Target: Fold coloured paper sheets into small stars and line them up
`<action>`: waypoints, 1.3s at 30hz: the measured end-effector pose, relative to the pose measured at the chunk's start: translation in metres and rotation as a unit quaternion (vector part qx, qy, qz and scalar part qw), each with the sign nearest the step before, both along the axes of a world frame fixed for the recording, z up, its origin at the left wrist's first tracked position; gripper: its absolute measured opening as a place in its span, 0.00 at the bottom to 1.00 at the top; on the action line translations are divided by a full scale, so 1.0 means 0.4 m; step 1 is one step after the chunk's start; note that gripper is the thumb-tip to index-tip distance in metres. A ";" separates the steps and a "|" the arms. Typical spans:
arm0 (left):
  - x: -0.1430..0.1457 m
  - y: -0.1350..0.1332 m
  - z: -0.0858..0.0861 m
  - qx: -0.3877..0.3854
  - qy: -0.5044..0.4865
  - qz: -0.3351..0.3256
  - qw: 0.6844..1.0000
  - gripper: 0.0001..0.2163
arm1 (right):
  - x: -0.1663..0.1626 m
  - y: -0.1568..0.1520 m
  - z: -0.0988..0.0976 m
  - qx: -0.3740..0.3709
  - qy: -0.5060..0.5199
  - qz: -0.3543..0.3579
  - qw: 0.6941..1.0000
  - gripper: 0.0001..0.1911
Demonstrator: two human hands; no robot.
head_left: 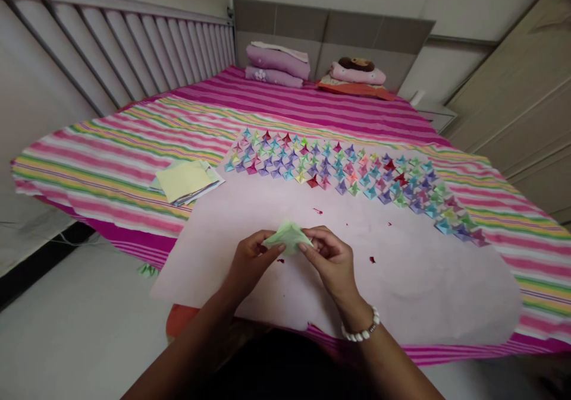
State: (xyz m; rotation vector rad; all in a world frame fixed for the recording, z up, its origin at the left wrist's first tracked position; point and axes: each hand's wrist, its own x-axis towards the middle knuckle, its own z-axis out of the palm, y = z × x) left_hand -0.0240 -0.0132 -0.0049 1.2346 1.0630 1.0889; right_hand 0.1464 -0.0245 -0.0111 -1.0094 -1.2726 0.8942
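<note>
Both my hands pinch one small light green folded paper (288, 235) just above a large pale pink sheet (401, 269) spread on the bed. My left hand (250, 263) grips its left side with thumb and fingers closed. My right hand (328, 257), with a white bead bracelet (362, 328) on the wrist, holds its right side. Beyond them, rows of several small folded paper pieces (339, 171) in many colours lie on the pink sheet.
A stack of square papers, yellow on top (185, 181), lies at the left on the striped bedspread (111, 156). Folded pillows (276, 64) rest against the headboard. A slatted rail (134, 43) runs along the left. A green paper piece (147, 269) lies on the floor.
</note>
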 end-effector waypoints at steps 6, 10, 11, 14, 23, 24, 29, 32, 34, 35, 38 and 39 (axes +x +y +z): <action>0.009 -0.005 0.008 -0.045 -0.012 -0.014 0.999 0.11 | 0.000 -0.002 0.010 0.021 -0.031 0.009 0.999 0.06; 0.011 -0.005 -0.001 -0.079 -0.073 -0.022 0.994 0.13 | 0.000 -0.002 0.017 0.040 -0.071 0.021 0.996 0.10; 0.011 -0.005 -0.005 -0.088 -0.095 -0.028 0.991 0.14 | 0.001 -0.002 0.018 0.051 -0.078 0.024 0.995 0.10; 0.008 -0.006 -0.018 -0.105 -0.153 -0.051 0.981 0.13 | 0.001 -0.001 0.021 0.077 -0.087 0.026 0.993 0.08; 0.010 -0.017 0.003 -0.119 -0.100 -0.059 0.986 0.14 | 0.001 0.000 0.029 0.106 -0.120 -0.007 0.987 0.07; 0.011 -0.017 0.006 -0.123 -0.100 -0.057 0.986 0.13 | 0.002 0.001 0.030 0.105 -0.123 -0.001 0.987 0.05; 0.010 -0.018 0.007 -0.142 -0.095 -0.051 0.984 0.14 | 0.005 0.001 0.035 0.097 -0.122 0.028 0.987 0.04; 0.008 -0.018 0.003 -0.144 -0.100 -0.060 0.983 0.13 | 0.004 0.001 0.038 0.108 -0.122 0.022 0.986 0.04; 0.007 -0.017 0.001 -0.142 -0.099 -0.064 0.983 0.13 | 0.003 0.001 0.039 0.115 -0.122 0.019 0.986 0.05; 0.007 -0.017 0.001 -0.142 -0.097 -0.064 0.983 0.13 | 0.002 0.000 0.040 0.121 -0.121 0.017 0.985 0.05; 0.008 -0.015 -0.001 -0.145 -0.099 -0.053 0.983 0.14 | 0.000 -0.002 0.043 0.149 -0.121 0.011 0.981 0.07; 0.008 -0.014 -0.002 -0.147 -0.101 -0.049 0.983 0.14 | -0.001 -0.003 0.044 0.156 -0.122 0.010 0.980 0.08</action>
